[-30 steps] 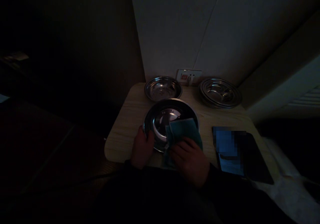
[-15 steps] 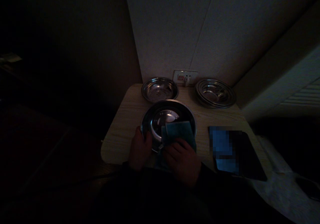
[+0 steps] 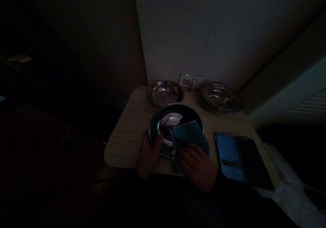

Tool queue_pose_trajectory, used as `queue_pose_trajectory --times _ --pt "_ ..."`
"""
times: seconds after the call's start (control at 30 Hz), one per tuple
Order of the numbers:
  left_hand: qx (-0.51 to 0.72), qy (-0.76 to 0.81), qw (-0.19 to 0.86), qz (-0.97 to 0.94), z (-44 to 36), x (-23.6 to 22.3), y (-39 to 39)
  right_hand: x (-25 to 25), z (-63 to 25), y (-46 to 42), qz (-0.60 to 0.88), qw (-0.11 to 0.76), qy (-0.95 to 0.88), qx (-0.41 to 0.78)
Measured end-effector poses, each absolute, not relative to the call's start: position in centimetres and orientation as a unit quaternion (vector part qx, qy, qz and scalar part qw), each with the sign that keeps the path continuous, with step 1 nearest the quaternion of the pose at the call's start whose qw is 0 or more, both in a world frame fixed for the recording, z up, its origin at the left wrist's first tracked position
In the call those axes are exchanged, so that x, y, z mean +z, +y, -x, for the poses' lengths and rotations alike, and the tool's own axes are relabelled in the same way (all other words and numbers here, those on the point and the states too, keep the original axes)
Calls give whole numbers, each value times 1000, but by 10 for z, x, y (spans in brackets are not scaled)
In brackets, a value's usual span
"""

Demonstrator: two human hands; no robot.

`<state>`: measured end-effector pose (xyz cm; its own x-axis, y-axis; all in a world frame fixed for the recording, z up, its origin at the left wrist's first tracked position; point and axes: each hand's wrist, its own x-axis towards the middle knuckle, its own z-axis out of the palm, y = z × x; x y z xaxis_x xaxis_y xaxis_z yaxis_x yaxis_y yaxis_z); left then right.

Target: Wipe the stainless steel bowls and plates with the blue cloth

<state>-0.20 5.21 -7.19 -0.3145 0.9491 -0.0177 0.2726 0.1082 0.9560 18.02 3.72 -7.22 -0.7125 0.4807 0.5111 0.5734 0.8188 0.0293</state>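
Observation:
A shiny metal basin (image 3: 170, 119) rests near the front of a small light wood table. My left hand (image 3: 149, 155) grips its near left rim, thumb inside and the other fingers out of sight around the outer wall. A teal cloth (image 3: 191, 134) drapes over the basin's right side and near rim. My right hand (image 3: 197, 165) is closed on the cloth at the near right rim, its fingers bent over the fabric. Dim light hides the fingertips.
Behind the basin stands another metal bowl (image 3: 165, 93). Several stacked metal bowls (image 3: 221, 99) sit at the back right. A tablet (image 3: 230, 156), partly blurred, lies at the right on the wooden table (image 3: 124, 129). A wall socket (image 3: 191, 81) holds a plug.
My right hand and the teal cloth have shifted slightly to the right along the basin's near rim. The whole view has moved a little. My left hand still holds the rim.

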Motion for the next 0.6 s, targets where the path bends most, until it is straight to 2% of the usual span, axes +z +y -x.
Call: queue_pose_trajectory --times 0.23,0.5,0.6 --pt "453 692 311 -469 -2 -79 46 -69 -178 35 313 249 -915 -49" --pt "431 719 282 -467 1 -79 56 -71 -124 31 418 237 -877 -8" --pt "434 714 281 -472 1 -80 55 -66 -138 30 395 210 -894 -11"
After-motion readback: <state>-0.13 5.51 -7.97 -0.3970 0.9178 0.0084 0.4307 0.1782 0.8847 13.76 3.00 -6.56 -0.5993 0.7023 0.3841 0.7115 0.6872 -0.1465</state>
